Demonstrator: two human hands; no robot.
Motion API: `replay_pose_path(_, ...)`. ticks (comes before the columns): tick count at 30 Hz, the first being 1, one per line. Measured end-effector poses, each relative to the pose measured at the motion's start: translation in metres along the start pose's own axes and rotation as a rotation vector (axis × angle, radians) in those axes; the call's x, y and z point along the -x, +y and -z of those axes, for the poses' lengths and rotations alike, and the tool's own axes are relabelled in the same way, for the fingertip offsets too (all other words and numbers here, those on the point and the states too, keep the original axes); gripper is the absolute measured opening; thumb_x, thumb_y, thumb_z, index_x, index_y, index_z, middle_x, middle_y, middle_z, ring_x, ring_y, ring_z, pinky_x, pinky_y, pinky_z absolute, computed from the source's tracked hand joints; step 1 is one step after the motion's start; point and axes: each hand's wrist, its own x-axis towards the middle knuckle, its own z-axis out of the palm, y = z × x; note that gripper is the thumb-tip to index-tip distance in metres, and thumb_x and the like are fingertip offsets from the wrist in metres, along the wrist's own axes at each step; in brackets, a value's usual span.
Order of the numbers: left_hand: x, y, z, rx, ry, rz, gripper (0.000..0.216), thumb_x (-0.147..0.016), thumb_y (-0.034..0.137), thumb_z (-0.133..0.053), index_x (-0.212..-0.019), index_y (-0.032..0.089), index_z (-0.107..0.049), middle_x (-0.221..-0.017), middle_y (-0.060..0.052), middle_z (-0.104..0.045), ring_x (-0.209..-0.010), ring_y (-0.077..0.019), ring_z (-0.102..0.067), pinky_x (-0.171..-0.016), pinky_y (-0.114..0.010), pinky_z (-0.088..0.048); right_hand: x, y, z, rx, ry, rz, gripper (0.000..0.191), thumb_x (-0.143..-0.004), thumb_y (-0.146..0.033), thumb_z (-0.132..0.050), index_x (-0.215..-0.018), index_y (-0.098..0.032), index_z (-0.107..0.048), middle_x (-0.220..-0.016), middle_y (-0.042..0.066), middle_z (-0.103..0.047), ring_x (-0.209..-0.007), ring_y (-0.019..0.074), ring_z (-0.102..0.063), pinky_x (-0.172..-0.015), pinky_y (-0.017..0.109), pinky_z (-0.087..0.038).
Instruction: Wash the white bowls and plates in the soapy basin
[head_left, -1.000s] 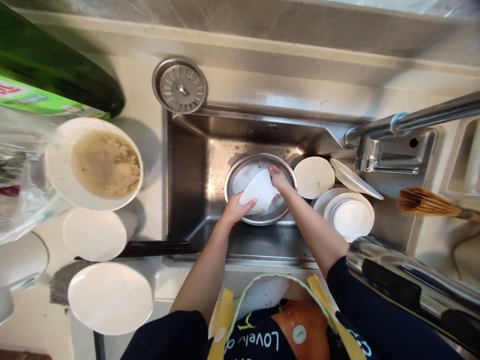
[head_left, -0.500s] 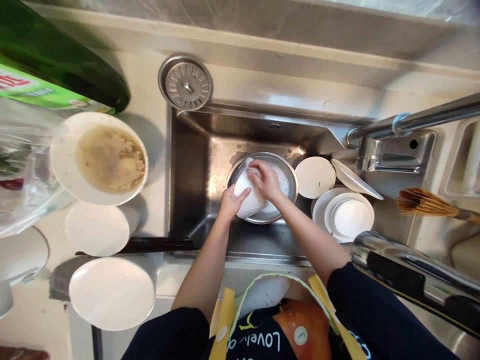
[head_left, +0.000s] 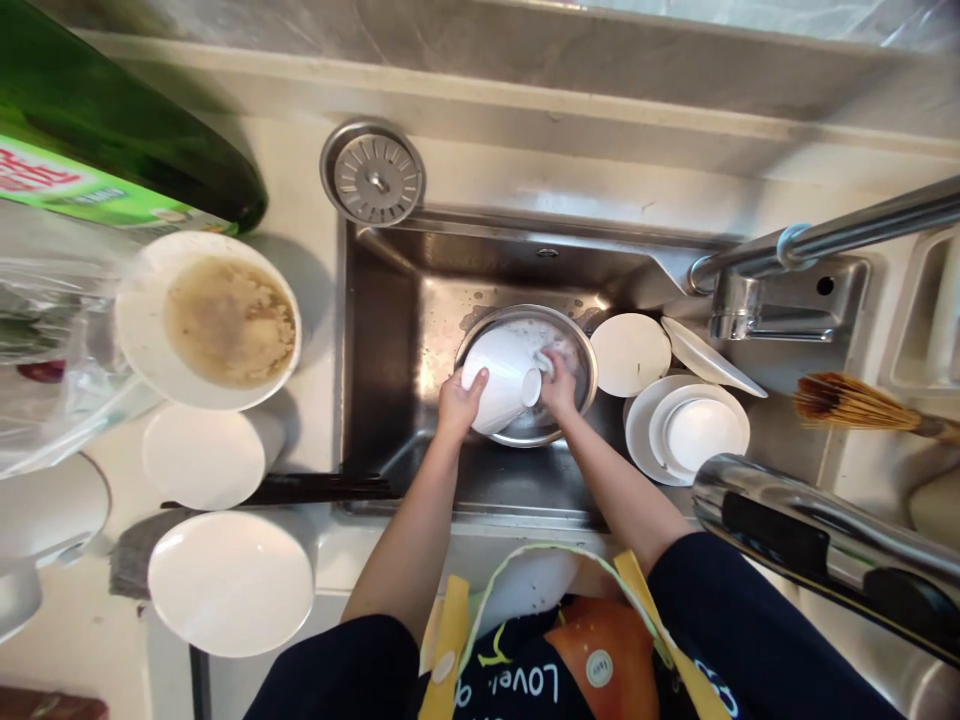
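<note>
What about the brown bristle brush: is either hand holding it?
No, the brush lies apart at the right edge of the sink, while the left hand grips a white bowl and the right hand is beside that bowl.

A kitchen is indicated by the steel sink (head_left: 382, 340) fitted with a tap (head_left: 736, 305), white dishes (head_left: 701, 437) stacked inside, and a bowl (head_left: 141, 330) set on the counter (head_left: 300, 180).

Head-worn view, facing downward, above the sink (head_left: 380, 360)
</note>
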Motion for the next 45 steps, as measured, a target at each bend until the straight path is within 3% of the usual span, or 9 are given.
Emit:
replay_pose_path(5, 0.003, 0.009, -0.004, -0.09, 0.001, -0.033, 0.046, -0.077, 0.054, -0.056, -0.089, 0.011, -0.066, -0.081, -0.01, -0.07, -0.076, -0.0206, -0.064, -0.066, -0.027, -0.047, 0.043, -0.044, 0.05, -0.124, 0.106, 0.255, 0.041, -0.087, -0.024, -0.044, -0.127, -0.02, -0.05, -0.125, 0.008, -0.06, -0.115, 0.0199, -0.056, -0.101, 0.036, -0.044)
replay_pose_path(10, 0.006, 0.013, -0.012, -0.023, -0.022, -0.058, 0.035, -0.075, 0.047, -0.059, -0.082, 0.012, -0.065, -0.071, -0.005, -0.067, -0.064, -0.0156, -0.059, -0.06, -0.025, -0.044, 0.064, -0.076, 0.048, -0.079, -0.187, 0.664, 0.047, -0.09, -0.027, -0.043, -0.136, -0.019, -0.044, -0.138, 0.007, -0.049, -0.133, 0.0188, -0.04, -0.112, 0.037, -0.033)
replay_pose_path(13, 0.006, 0.008, -0.016, 0.108, -0.054, -0.018, 0.038, -0.072, 0.048, -0.062, -0.084, 0.012, -0.065, -0.072, -0.004, -0.067, -0.063, -0.0139, -0.058, -0.058, -0.023, -0.045, 0.035, -0.074, 0.032, -0.027, -0.155, 0.542, 0.045, -0.093, -0.029, -0.037, -0.136, -0.017, -0.045, -0.141, 0.008, -0.045, -0.137, 0.0202, -0.031, -0.115, 0.041, -0.027)
replay_pose_path(20, 0.007, 0.004, -0.016, 0.16, 0.023, 0.02, 0.042, -0.071, 0.05, -0.065, -0.085, 0.01, -0.065, -0.073, -0.006, -0.067, -0.065, -0.0151, -0.059, -0.058, -0.024, -0.045, -0.039, -0.06, 0.023, -0.059, -0.236, -0.192, 0.038, -0.093, -0.03, -0.036, -0.116, -0.015, -0.063, -0.114, 0.012, -0.066, -0.113, 0.0256, -0.059, -0.098, 0.043, -0.044)
replay_pose_path(28, 0.003, 0.0, -0.014, 0.068, -0.026, -0.083, 0.03, -0.072, 0.04, -0.064, -0.086, 0.013, -0.066, -0.071, -0.004, -0.067, -0.064, -0.0153, -0.059, -0.06, -0.025, -0.046, 0.024, -0.105, 0.025, -0.092, -0.264, 0.547, 0.042, -0.089, -0.018, -0.039, -0.128, -0.019, -0.054, -0.136, 0.004, -0.051, -0.135, 0.0162, -0.035, -0.115, 0.037, -0.026)
replay_pose_path(31, 0.004, 0.002, -0.016, 0.128, -0.012, -0.056, 0.034, -0.074, 0.041, -0.062, -0.091, 0.012, -0.066, -0.077, -0.006, -0.068, -0.069, -0.0164, -0.061, -0.063, -0.025, -0.047, 0.002, -0.113, 0.023, -0.075, -0.303, 0.468, 0.042, -0.087, -0.014, -0.04, -0.125, -0.018, -0.057, -0.134, 0.005, -0.054, -0.132, 0.0164, -0.04, -0.113, 0.035, -0.029)
replay_pose_path(40, 0.013, 0.009, -0.013, 0.085, -0.099, -0.057, 0.039, -0.074, 0.046, -0.063, -0.091, 0.011, -0.066, -0.08, -0.007, -0.07, -0.071, -0.017, -0.063, -0.063, -0.025, -0.048, -0.067, -0.05, 0.019, -0.379, -0.4, -0.323, 0.036, -0.087, -0.017, -0.039, -0.112, -0.015, -0.065, -0.102, 0.007, -0.071, -0.099, 0.0176, -0.064, -0.093, 0.032, -0.047)
replay_pose_path(42, 0.013, 0.01, -0.012, 0.043, -0.091, -0.067, 0.037, -0.074, 0.045, -0.063, -0.09, 0.012, -0.066, -0.079, -0.007, -0.07, -0.071, -0.0173, -0.063, -0.064, -0.025, -0.047, -0.062, -0.048, 0.021, -0.356, -0.358, -0.278, 0.036, -0.088, -0.019, -0.038, -0.113, -0.017, -0.064, -0.106, 0.006, -0.069, -0.101, 0.0172, -0.062, -0.094, 0.033, -0.046)
replay_pose_path(45, 0.011, 0.009, -0.012, -0.001, -0.068, -0.079, 0.033, -0.074, 0.043, -0.063, -0.086, 0.013, -0.065, -0.075, -0.005, -0.068, -0.068, -0.0167, -0.062, -0.062, -0.025, -0.047, -0.042, -0.067, 0.025, -0.27, -0.289, 0.071, 0.035, -0.09, -0.022, -0.039, -0.115, -0.022, -0.063, -0.12, 0.003, -0.063, -0.116, 0.0163, -0.054, -0.105, 0.033, -0.037)
